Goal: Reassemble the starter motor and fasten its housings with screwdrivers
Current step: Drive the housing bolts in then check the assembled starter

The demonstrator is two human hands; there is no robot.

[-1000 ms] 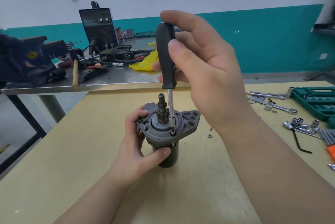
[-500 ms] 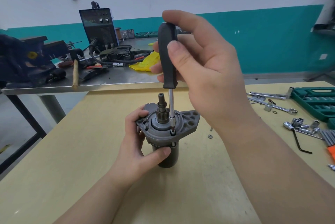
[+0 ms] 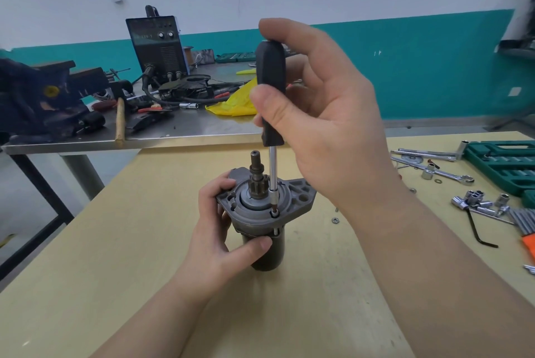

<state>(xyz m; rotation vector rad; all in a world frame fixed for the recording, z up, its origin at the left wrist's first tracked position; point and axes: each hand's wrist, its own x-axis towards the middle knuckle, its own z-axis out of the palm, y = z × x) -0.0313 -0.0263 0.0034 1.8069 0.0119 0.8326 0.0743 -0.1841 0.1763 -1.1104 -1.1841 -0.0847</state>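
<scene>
Fastening is the step in hand, seen from the head view: the starter motor [image 3: 262,224] stands upright on the tabletop [image 3: 115,242], the left hand [image 3: 215,237] wrapping its fingers round the body below the housing. The right hand [image 3: 324,114] pinches the screwdriver [image 3: 270,94] handle, tip seated in a housing screw [image 3: 274,212]. Next, I judge, comes steady downward pressure while turning, keeping the shaft vertical.

- The green socket case [image 3: 505,165] runs off the right edge.
- The right hand [image 3: 327,123] hides the yellow bag's [image 3: 236,101] right part.
- The vise [image 3: 34,97] is cut at the left edge.
</scene>
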